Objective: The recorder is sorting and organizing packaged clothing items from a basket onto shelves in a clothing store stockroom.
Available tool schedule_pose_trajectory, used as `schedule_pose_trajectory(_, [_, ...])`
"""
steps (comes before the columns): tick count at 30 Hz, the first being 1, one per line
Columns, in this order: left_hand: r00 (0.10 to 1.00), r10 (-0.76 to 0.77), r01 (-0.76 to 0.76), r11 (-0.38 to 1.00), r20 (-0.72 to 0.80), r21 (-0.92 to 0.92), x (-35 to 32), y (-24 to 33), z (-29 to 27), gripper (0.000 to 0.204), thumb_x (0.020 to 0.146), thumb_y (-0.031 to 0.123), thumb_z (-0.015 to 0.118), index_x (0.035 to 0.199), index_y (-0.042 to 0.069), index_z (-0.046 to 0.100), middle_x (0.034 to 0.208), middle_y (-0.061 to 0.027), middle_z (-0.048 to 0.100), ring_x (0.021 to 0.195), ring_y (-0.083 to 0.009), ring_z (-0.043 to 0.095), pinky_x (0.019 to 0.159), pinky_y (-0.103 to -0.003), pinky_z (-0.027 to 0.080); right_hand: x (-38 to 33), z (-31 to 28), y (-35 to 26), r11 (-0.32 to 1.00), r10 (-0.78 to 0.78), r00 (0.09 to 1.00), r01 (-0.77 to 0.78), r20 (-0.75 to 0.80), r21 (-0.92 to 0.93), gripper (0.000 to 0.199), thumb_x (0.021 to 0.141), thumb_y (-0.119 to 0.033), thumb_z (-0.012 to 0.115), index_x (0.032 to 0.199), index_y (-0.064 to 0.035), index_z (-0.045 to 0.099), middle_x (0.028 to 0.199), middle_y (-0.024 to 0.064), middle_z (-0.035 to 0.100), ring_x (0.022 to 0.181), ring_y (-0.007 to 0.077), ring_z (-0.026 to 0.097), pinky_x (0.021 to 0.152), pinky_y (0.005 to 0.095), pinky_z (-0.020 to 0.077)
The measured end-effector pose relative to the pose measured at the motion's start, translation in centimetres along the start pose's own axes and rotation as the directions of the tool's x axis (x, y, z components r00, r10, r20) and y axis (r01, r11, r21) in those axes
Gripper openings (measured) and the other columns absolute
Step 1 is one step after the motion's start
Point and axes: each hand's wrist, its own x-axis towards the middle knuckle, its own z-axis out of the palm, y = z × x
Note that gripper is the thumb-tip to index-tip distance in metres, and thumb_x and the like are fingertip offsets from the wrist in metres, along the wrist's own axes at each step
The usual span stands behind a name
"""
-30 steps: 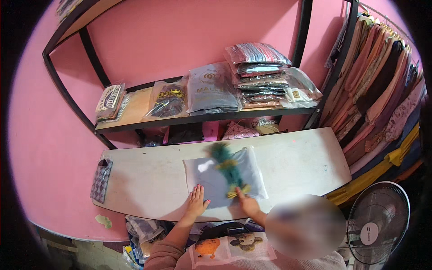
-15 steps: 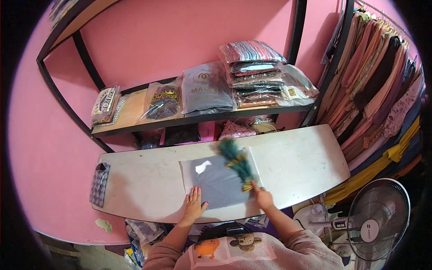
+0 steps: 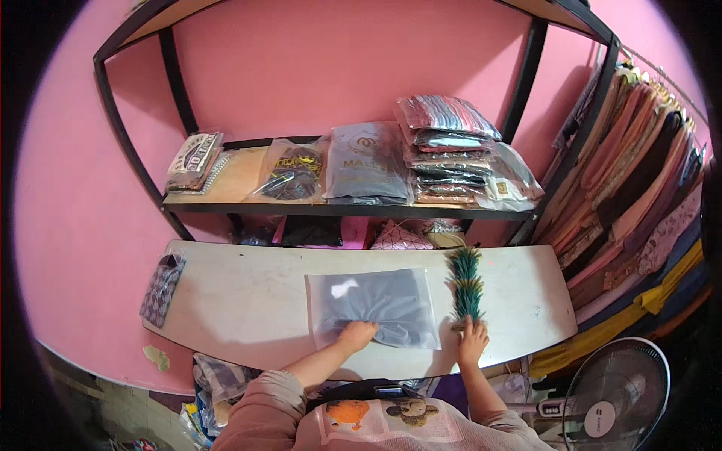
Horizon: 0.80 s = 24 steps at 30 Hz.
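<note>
A dark grey-blue folded garment in a clear plastic bag [image 3: 398, 304] lies flat at the middle of the white table. My left hand [image 3: 358, 335] is closed on the bag's near left part, its fingers curled in, and creases fan out from it across the plastic. To the right of the bag, a bushy green artificial sprig with yellowish tips [image 3: 466, 282] lies lengthwise on the tabletop, apart from the bag. My right hand [image 3: 474, 344] is closed around its near end, which the fingers partly hide.
A grey checked packet [image 3: 163, 289] sits at the left end of the white table [image 3: 241, 301]. Behind, a shelf [image 3: 346, 210] bears several bagged garments, with a tall stack [image 3: 449, 161] toward its right. Hanging clothes [image 3: 624, 195] and a fan [image 3: 617, 395] stand at right.
My right hand has brought the green sprig from over the bag to the table at its right. My left hand, flat before, has moved right and curled on the bag, creasing it.
</note>
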Motion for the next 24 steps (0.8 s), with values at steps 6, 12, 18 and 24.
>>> schedule_pose_trajectory(6, [0.940, -0.149, 0.051, 0.951, -0.308, -0.304, -0.1, 0.0, -11.8, 0.029, 0.070, 0.013, 0.053, 0.096, 0.006, 0.064, 0.078, -0.0183, 0.064, 0.071, -0.0318, 0.063, 0.064, -0.042, 0.049, 0.9, 3.0, -5.4, 0.719, -0.268, 0.915, -0.019, 0.303, 0.694, 0.044, 0.074, -0.013, 0.064, 0.114, 0.0009, 0.051, 0.105, 0.0186, 0.055, 0.090, 0.0291, 0.056, 0.075, 0.0370, 0.0454])
schedule_pose_trajectory(12, [0.906, -0.279, -0.079, 0.627, -0.318, -0.775, -5.3, -4.3, -21.2, 0.043, 0.071, 0.013, 0.055, 0.113, 0.004, 0.056, 0.084, -0.0077, 0.064, 0.069, -0.0184, 0.060, 0.062, -0.035, 0.046, 3.1, 3.9, -17.4, -0.209, -0.599, 0.628, -0.722, 0.497, 0.660, 0.081, 0.070, -0.036, 0.075, 0.133, -0.0050, 0.034, 0.123, 0.0115, 0.051, 0.112, 0.0253, 0.050, 0.092, 0.0422, 0.0422])
schedule_pose_trajectory(18, [0.752, -0.491, -0.280, 0.364, -0.439, -0.888, -13.0, -15.7, -20.7, 0.060, 0.077, 0.010, 0.056, 0.133, 0.002, 0.036, 0.125, -0.0124, 0.048, 0.112, -0.0167, 0.047, 0.094, -0.030, 0.039, 7.0, -1.8, -29.0, -0.284, -0.613, 0.634, -0.734, 0.472, 0.617, 0.067, 0.070, -0.017, 0.074, 0.127, -0.0022, 0.041, 0.118, 0.0098, 0.054, 0.110, 0.0226, 0.051, 0.094, 0.0378, 0.0404])
schedule_pose_trajectory(24, [0.822, -0.544, -0.118, 0.123, -0.166, -0.985, -18.2, -18.6, -22.9, 0.073, 0.073, 0.007, 0.069, 0.136, 0.003, 0.032, 0.127, -0.0098, 0.047, 0.117, -0.0191, 0.044, 0.099, -0.033, 0.035, 9.1, -4.1, -36.7, 0.002, -0.709, 0.598, -0.527, 0.373, 0.850, 0.042, 0.072, -0.009, 0.071, 0.111, -0.0020, 0.056, 0.101, 0.0042, 0.062, 0.093, 0.0148, 0.056, 0.084, 0.0299, 0.0439])
